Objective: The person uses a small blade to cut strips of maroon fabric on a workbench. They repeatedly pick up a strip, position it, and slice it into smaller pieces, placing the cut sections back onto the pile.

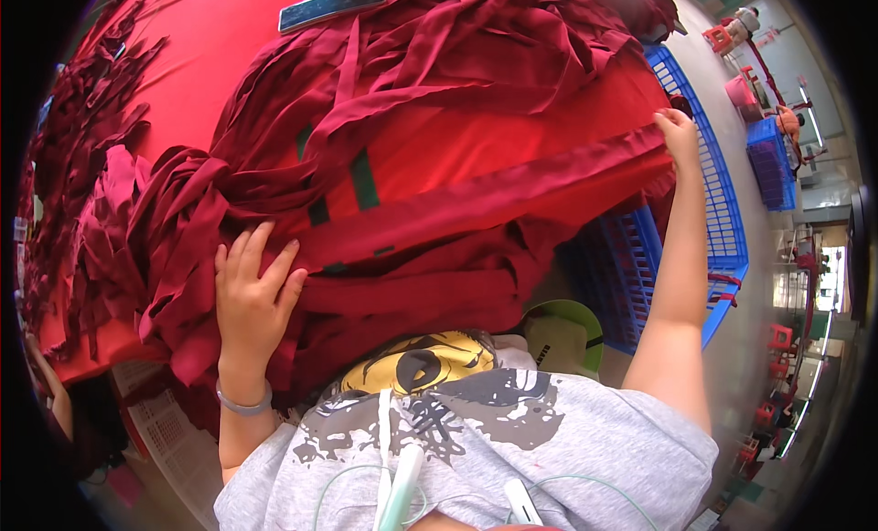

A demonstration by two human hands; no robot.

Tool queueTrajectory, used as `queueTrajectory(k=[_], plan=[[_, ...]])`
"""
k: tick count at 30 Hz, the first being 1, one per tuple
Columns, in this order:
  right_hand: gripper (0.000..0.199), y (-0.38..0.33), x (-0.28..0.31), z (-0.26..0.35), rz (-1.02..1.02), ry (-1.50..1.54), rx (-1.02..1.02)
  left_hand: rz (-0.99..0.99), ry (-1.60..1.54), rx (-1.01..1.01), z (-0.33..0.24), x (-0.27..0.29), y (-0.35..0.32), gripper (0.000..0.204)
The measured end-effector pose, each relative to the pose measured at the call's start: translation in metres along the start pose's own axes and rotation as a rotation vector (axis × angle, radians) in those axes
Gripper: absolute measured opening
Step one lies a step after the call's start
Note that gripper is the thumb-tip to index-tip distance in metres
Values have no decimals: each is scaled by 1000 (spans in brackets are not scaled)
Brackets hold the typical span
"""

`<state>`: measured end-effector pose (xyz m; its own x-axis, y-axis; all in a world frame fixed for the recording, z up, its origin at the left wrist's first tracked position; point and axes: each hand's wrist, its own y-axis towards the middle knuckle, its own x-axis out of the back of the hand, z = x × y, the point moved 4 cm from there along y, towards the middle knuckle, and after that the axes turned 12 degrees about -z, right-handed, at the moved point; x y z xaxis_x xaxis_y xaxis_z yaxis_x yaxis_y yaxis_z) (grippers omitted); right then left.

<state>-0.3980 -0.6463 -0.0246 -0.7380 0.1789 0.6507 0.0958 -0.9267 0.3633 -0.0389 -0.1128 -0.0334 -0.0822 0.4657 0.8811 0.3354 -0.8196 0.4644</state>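
A long dark-red fabric strip [485, 194] stretches across the red-covered table in front of me. Its far right end is pinched between the fingers of my right hand [679, 139], out near the table's right edge. My left hand [251, 289] rests with fingers spread on the strip's left part, beside a bunched heap of similar strips [183, 197]. More loose dark-red strips [457, 64] lie in a tangled pile beyond the stretched one. Folds of the same cloth [430, 289] hang over the near edge toward my body.
A phone [331, 7] lies on the red table cover [206, 55] at the back. Dark green tape marks [364, 179] show on the cover. A blue plastic basket [722, 202] stands at the right, with a green-rimmed cap [562, 334] near it. Another person's arm [57, 394] shows at far left.
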Motion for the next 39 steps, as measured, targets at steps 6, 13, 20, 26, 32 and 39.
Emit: queueTrajectory(k=[6, 13, 20, 26, 32, 39], plan=[[24, -177, -59, 180, 805, 414, -18, -83, -92, -27, -44, -8, 2, 37], [44, -314, -79, 260, 508, 118, 696, -5, -83, 33, -48, -31, -6, 53], [44, -341, -79, 258, 505, 3, 849, -121, -111, 74, -56, -32, -7, 54], [38, -348, -86, 258, 430, -10, 830, -92, -223, 51, -56, -39, -4, 49], [37, -337, -100, 255, 323, 153, 635, -93, -219, 49, -54, -37, -2, 51], [36, -346, -89, 260, 414, 261, 685, -174, -386, 153, -48, -38, -6, 55]])
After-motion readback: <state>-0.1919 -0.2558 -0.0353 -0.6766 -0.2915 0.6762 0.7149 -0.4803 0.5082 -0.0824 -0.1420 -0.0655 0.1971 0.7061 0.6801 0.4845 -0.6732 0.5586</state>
